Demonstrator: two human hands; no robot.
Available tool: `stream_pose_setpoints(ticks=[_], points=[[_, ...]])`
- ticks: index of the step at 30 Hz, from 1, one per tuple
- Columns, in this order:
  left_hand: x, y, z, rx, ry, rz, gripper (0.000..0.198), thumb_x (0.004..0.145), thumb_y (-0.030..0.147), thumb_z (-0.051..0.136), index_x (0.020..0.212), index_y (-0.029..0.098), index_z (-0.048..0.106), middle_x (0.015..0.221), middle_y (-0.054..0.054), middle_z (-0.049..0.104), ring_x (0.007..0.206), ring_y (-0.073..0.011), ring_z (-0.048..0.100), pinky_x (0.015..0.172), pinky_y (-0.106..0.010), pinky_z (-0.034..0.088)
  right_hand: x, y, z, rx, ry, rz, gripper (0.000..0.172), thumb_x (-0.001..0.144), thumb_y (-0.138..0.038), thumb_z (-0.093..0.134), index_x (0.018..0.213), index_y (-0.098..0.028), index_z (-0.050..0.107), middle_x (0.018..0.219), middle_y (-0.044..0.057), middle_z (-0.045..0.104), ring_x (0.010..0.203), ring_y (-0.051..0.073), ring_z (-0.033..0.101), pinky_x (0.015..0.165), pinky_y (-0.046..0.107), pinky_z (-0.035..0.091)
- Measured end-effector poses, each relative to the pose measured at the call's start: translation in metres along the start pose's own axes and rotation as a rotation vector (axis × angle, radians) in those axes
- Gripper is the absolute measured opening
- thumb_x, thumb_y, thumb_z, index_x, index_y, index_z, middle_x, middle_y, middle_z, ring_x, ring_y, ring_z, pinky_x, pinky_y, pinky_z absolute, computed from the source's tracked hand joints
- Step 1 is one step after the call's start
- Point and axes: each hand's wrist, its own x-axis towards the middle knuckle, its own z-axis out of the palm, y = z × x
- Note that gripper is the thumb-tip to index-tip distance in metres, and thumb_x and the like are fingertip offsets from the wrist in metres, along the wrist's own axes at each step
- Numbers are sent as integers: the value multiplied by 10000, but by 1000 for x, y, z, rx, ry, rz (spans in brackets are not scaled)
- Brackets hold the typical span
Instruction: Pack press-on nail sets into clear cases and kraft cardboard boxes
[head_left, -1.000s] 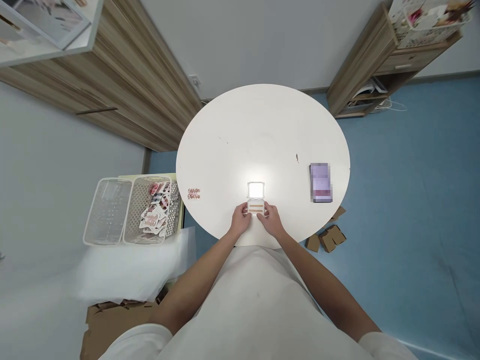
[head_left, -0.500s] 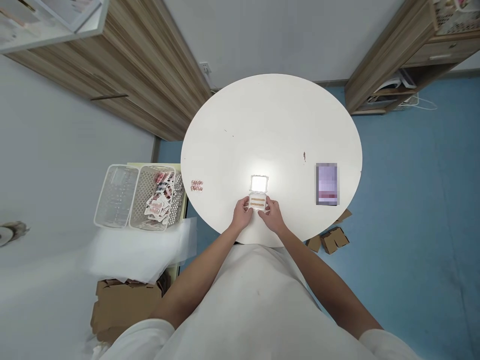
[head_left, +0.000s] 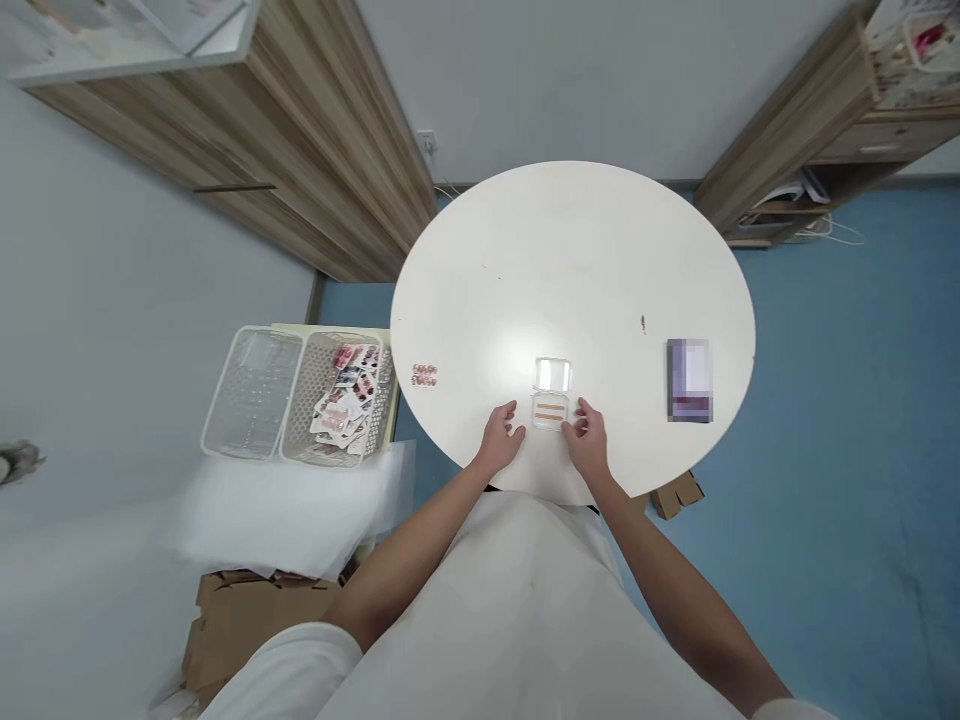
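A small clear plastic case (head_left: 551,393) lies open on the round white table (head_left: 570,260), its lid flipped away from me and two orange strips in its near half. My right hand (head_left: 588,440) touches the case's near right corner with curled fingers. Just left of the case, my left hand (head_left: 501,437) rests with fingers apart and nothing in them. A small pink sheet of press-on nails (head_left: 424,376) lies near the table's left edge.
A blurred purple rectangle (head_left: 688,380) lies at the table's right. Left of the table stand an empty clear basket (head_left: 247,392) and a basket of nail packets (head_left: 349,398). Cardboard pieces (head_left: 675,493) lie on the blue floor. Wooden cabinets stand at the back.
My left hand has let go of the case and moved slightly left, its fingers opening. The view has shifted, so everything sits further right in the picture.
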Motion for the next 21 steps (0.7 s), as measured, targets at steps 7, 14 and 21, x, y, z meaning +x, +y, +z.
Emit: stream_pose_setpoints(ticks=[7,14,21], points=[[9,-18,-125,326,217,143,371,761,226,502,1131,197,474,1103,-85,481,1008,-200,489,799,-332,445,-6,-49,77,-128,-190,-269,429,742,-255,478,1166,-216,435,952,45,508,701,132,464,668,317,451],[55,-23,-197,553,160,134,624,692,219,599,1257,179,339,1154,-106,423,1020,-235,479,843,-341,403,16,-91,177,-388,-420,-296,529,725,-248,520,1231,-223,368,1139,77,429,1006,203,452,854,365,411],[78,-27,-195,681,28,77,726,633,158,655,1273,172,312,1086,-110,429,940,-236,510,725,-293,411,34,-105,219,-680,-399,-311,628,681,-230,596,1252,-226,335,1114,89,413,1024,236,424,802,356,412]])
